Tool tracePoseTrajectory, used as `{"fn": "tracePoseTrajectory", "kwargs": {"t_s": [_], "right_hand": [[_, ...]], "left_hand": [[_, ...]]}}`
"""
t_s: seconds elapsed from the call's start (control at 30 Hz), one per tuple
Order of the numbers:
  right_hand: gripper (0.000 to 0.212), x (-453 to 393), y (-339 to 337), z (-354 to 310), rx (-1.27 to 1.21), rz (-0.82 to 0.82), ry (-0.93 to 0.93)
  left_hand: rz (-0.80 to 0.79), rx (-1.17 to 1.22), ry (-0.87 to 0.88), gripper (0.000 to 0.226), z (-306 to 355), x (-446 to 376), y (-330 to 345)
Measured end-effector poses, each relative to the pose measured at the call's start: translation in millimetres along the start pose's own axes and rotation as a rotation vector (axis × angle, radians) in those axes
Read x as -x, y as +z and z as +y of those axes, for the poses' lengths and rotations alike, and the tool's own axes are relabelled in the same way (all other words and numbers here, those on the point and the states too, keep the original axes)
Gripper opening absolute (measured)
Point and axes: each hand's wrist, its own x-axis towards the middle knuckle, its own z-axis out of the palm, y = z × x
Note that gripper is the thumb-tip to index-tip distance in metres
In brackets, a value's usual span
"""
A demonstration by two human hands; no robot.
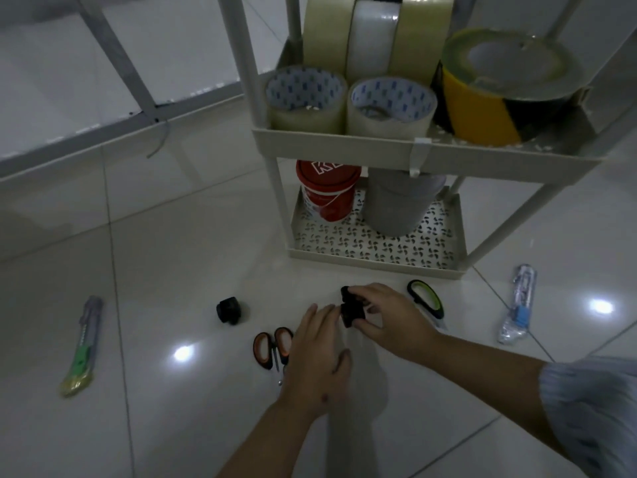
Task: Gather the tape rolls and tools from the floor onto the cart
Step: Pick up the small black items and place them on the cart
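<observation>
1. Right hand [386,317] pinches a small black tape roll [351,313] just above the tiled floor [172,253], in front of the cart [344,141]; left hand [315,353], fingers straight and relaxed, touches the roll's near side.
2. Open floor lies between the hands and the cart's bottom edge.
3. Another black roll [228,311] sits on the floor left of the hands, apart from them.
4. Orange-handled scissors [272,346] lie just beside the left hand; a green-handled tool [425,298] lies just right of the right hand.
5. A green utility knife [82,346] lies far left, a blue wrapped cutter [518,305] far right.
6. The cart's upper tray holds clear and cream tape rolls [391,106] and a yellow-black roll [496,94].
7. The bottom tray [375,248] holds a red bucket [327,191] and a grey container [400,201].
</observation>
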Motion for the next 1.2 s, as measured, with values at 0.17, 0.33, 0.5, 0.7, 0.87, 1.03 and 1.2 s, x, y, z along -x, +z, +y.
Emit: {"fn": "tracePoseTrajectory", "kwargs": {"t_s": [0.17, 0.33, 0.5, 0.7, 0.87, 1.03, 1.2], "right_hand": [[0.044, 6.2, -40.6, -20.5, -0.063, 0.149, 0.014], [0.043, 23.6, -85.4, -42.9, -0.009, 0.368, -0.108], [0.043, 37.8, -140.8, -71.9, 0.118, 0.578, -0.262], [0.037, 26.7, -185.1, -86.7, 0.268, 0.750, -0.290], [0.034, 1.5, -190.5, -79.6, 0.401, 0.689, -0.192], [0.035, -12.2, -185.8, -78.8, 0.438, 0.597, -0.203], [0.030, -8.3, -176.8, -74.3, 0.404, 0.708, -0.209]], "left_hand": [[0.102, -0.062, 0.206, 0.064, 25.1, -17.2, -28.7], [0.179, -0.064, 0.402, 0.055, 63.8, -31.0, -54.4], [0.256, -0.100, 0.608, 0.055, 107.4, -47.3, -85.2], [0.308, -0.455, 0.700, 0.065, 148.2, -74.0, -111.3], [0.170, -0.597, 0.442, 0.068, 156.7, -90.1, -113.6], [0.223, -0.575, 0.490, 0.077, 147.7, -90.3, -111.1], [0.335, -0.426, 0.575, 0.074, 128.2, -84.9, -111.1]]}}
